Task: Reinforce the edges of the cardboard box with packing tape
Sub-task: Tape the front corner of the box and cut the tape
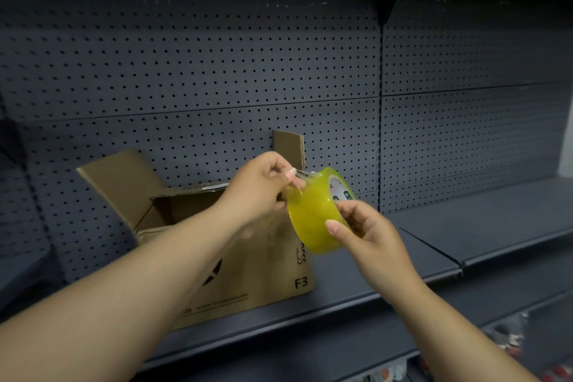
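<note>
A brown cardboard box (257,273) stands on a dark grey shelf (356,285), its top flaps open and one flap upright at the back. In front of its right corner I hold a roll of yellowish clear packing tape (313,214). My right hand (369,236) grips the roll from below and the right, thumb on its outer face. My left hand (263,186) pinches the loose tape end at the roll's top left. A short strip of tape stretches between my fingers and the roll.
A grey pegboard back wall (217,71) rises behind the box. The shelf runs on to the right (496,220), with a seam between two boards. A lower shelf at bottom right holds small blurred items (511,341).
</note>
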A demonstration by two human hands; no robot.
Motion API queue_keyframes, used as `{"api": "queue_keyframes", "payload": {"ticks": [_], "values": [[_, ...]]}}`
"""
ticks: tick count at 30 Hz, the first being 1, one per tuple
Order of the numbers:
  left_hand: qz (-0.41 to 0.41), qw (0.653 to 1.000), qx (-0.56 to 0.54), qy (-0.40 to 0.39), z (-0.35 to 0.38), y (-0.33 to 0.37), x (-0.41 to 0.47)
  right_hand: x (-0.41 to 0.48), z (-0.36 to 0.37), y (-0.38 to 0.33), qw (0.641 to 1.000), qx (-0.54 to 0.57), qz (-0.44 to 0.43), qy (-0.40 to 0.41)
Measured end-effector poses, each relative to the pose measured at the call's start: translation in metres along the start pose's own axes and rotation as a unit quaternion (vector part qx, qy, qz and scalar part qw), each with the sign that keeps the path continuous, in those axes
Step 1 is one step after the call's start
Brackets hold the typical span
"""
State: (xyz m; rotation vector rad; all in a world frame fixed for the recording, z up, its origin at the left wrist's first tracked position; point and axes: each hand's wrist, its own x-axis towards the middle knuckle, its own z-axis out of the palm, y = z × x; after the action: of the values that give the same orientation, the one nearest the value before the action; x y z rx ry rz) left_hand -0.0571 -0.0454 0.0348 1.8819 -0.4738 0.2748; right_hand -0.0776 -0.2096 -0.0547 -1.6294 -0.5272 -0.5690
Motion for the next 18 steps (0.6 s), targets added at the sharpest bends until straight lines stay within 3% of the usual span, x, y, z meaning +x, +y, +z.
{"api": "queue_keyframes", "payload": {"ticks": [3,5,6,7,9,11,13,15,18], "values": [[-0.031,0.998,-0.053,0.029,-0.001,0.0,-0.004,-0.006,0.008,-0.001,0.994,0.031,0.01,0.102],[-0.03,0.997,-0.063,0.039,-0.004,0.0,-0.005,-0.005,0.01,0.004,0.98,0.05,0.085,0.17],[-0.029,0.996,-0.069,0.04,-0.006,-0.001,-0.004,-0.004,0.012,0.003,0.971,0.097,0.143,0.167],[-0.026,0.996,-0.072,0.038,-0.007,-0.002,-0.003,-0.004,0.013,0.003,0.954,0.178,0.202,0.135],[-0.016,0.997,-0.078,0.025,-0.009,-0.004,-0.003,-0.005,0.013,0.002,0.881,0.373,0.29,0.026],[-0.002,0.995,-0.103,0.006,-0.009,-0.005,-0.001,-0.006,0.011,0.002,0.822,0.478,0.303,-0.061],[0.012,0.991,-0.131,-0.008,-0.01,-0.006,0.001,-0.005,0.008,0.008,0.807,0.521,0.267,-0.069],[0.023,0.992,-0.122,-0.01,-0.012,-0.009,0.004,-0.004,0.005,0.011,0.853,0.478,0.211,-0.026],[0.002,0.997,-0.081,-0.013,-0.016,-0.014,0.008,-0.008,0.003,0.009,0.969,0.211,0.104,0.071]]}}
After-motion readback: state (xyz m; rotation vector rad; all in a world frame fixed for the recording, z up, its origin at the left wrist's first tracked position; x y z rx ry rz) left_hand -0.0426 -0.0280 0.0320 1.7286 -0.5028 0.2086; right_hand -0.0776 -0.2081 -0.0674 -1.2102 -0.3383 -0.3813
